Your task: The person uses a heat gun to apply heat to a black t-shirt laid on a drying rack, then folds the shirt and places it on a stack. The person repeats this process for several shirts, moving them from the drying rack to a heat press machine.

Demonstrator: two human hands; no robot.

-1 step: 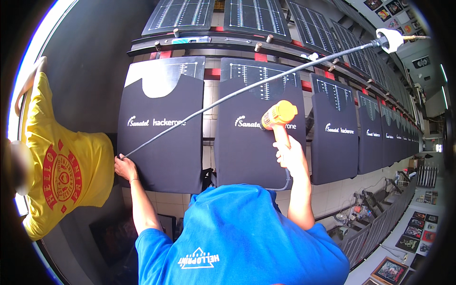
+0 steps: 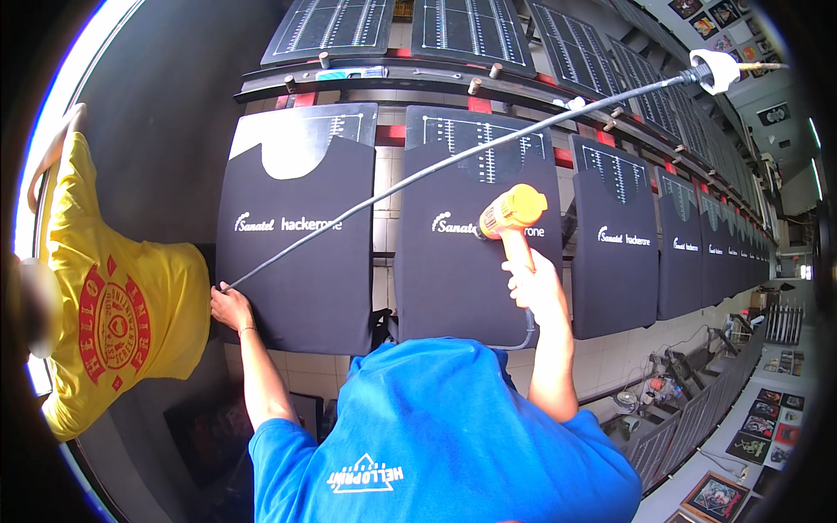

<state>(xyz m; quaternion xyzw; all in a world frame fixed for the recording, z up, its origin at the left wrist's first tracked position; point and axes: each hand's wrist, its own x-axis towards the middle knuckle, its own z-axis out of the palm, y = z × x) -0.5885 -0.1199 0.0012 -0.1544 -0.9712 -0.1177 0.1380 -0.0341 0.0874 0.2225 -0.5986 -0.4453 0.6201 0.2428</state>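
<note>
My right hand (image 2: 537, 286) grips the handle of an orange heat gun (image 2: 513, 212), held above the second black shirt (image 2: 475, 288), partly covering its white print. A cord runs down from the handle. My left hand (image 2: 230, 309) is closed around the low end of a long grey cord (image 2: 418, 177), at the left edge of the first black shirt (image 2: 292, 279). This cord slants up to the right to a white fitting (image 2: 717, 73). Both shirts lie flat over dark printing boards, white prints facing up.
More black shirts on boards (image 2: 615, 261) continue in a row to the right. Behind runs a metal rail (image 2: 401, 77) with short pegs, then bare marked boards (image 2: 471, 35). A person in a yellow shirt (image 2: 131, 305) stands at the left. Framed pictures (image 2: 715, 497) are at the lower right.
</note>
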